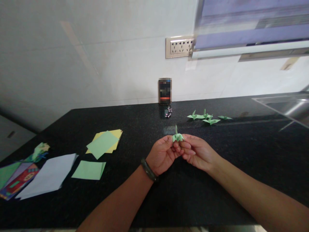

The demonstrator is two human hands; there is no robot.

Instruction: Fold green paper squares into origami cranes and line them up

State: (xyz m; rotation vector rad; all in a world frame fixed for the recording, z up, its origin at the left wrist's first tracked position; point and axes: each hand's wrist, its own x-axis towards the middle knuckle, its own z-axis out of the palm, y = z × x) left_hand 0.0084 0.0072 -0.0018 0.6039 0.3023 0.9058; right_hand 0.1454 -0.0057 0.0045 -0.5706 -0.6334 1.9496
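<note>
A small green origami crane [178,138] is held between both hands above the dark counter, one thin point of it sticking straight up. My left hand [164,154], with a dark bangle at the wrist, pinches its left side. On the other side my right hand [199,150] grips it with thumb and fingers. The fingertips of the two hands meet beneath the paper, and they hide its underside. Beyond the hands, toward the wall, several finished green paper cranes [210,121] stand grouped on the counter.
Green and yellow paper sheets [103,143], a folded green sheet [90,170] and a white paper stack [50,174] lie left on the black counter [135,129]. A colourful packet [20,182] is at far left. A phone [165,91] leans on the wall behind a beaded bracelet [168,112]. A sink [289,104] is at right.
</note>
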